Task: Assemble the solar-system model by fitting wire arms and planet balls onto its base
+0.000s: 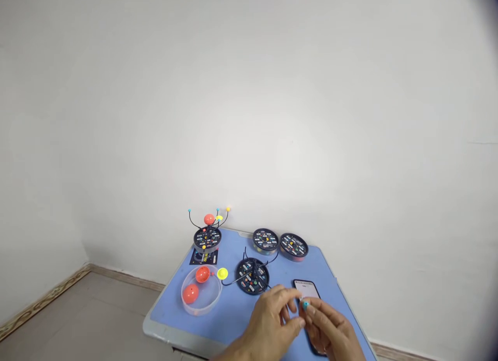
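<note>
Pinching a small blue ball (305, 304) between thumb and fingers, the right hand (330, 327) holds it over the phone (306, 287) at the near right of the table (229, 319); the left hand (272, 314), fingers parted and curled, is just beside it with nothing visible in its grasp. Whether the two hands touch cannot be confirmed. Beyond them, the middle base (245, 278) carries curved black arms (233, 282); a yellow ringed piece (222, 273) appears to sit at one end, the visible rear tips are bare, and the left hand masks the front. Judged against the fitted model (207, 237) at the rear left, the work appears partway: the blue ball is unplaced, as are two red shells (190, 293) in the clear tub (210, 297). Two round cases (265, 240) stand at the rear; the phone lies directly below the working hands.
</note>
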Tool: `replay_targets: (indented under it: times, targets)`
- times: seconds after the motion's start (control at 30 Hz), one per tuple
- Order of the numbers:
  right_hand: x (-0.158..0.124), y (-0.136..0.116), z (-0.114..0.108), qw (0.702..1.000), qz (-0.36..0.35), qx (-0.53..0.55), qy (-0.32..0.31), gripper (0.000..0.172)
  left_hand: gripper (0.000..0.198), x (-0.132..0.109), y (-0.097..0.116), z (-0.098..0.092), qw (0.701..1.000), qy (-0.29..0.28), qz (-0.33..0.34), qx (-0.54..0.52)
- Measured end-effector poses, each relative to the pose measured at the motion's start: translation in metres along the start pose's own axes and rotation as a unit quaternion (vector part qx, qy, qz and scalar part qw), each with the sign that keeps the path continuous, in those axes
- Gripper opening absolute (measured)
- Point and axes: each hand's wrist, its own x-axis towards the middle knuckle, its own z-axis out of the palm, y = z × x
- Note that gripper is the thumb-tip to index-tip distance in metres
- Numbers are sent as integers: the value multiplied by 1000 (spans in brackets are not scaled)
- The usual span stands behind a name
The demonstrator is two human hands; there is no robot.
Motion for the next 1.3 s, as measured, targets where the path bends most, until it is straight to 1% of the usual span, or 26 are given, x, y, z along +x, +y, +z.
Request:
replay_targets:
  times: [0.03, 0.1, 0.17, 0.23, 0.27, 0.3, 0.37, 0.4, 0.47, 0.5, 0.57, 0.63, 0.67, 0.73, 0.83, 0.97, 1.07, 1.2, 1.3]
  targets:
    - [9, -5, -5, 1000, 4, -8, 5, 42, 39, 10, 3, -5, 1000, 10, -6, -1]
    - [27, -13, -14, 1000, 9, -15, 18, 40, 30, 32, 7, -21, 999, 36, -8, 17]
    - [45, -17, -22, 1000, 5, -12, 29, 38, 19, 55, 7, -44, 998, 52, -8, 41]
    - [57, -14, -28, 999, -1, -11, 44, 36, 15, 68, 6, -70, 994, 75, -25, 78]
    - [61, -11, -31, 999, -2, -14, 52, 36, 14, 69, 6, -82, 990, 94, -34, 97]
    - [63, -7, -33, 998, -3, -17, 58, 36, 14, 64, 5, -93, 986, 117, -36, 110]
    - [63, 3, -37, 998, 0, -20, 62, 36, 15, 41, 3, -106, 979, 162, -14, 124]
    - [61, 7, -39, 998, 5, -19, 64, 37, 17, 23, 1, -107, 976, 181, 0, 124]
    - [59, 12, -41, 997, 21, -15, 66, 39, 24, -15, -8, -99, 968, 212, 9, 134]
    - [58, 13, -41, 997, 29, -14, 64, 39, 24, -32, -14, -91, 968, 208, 19, 136]
    - [59, 11, -41, 998, 35, -18, 54, 38, 25, -59, -30, -71, 976, 168, 19, 137]
    - [62, 7, -39, 999, 33, -16, 41, 35, 30, -70, -50, -51, 981, 120, 5, 153]
    - [64, 6, -38, 999, 32, -12, 34, 33, 30, -71, -60, -43, 980, 109, -3, 167]
    - [67, 4, -36, 999, 36, -2, 23, 31, 29, -64, -78, -32, 972, 107, -5, 209]
    - [71, 6, -33, 999, 45, 3, 8, 32, 37, -47, -99, -22, 956, 89, 2, 280]
    - [73, 6, -30, 999, 52, 3, 13, 33, 47, -29, -116, -11, 930, 41, -8, 366]
    - [75, 2, -28, 998, 61, -3, 18, 28, 53, -22, -125, -2, 915, 20, -19, 402]
    - [81, -1, -29, 997, 76, -24, 5, 21, 52, -20, -133, 3, 908, 27, -1, 417]
    - [87, 3, -35, 996, 77, -46, 5, 20, 47, -30, -142, 6, 897, 67, 50, 433]
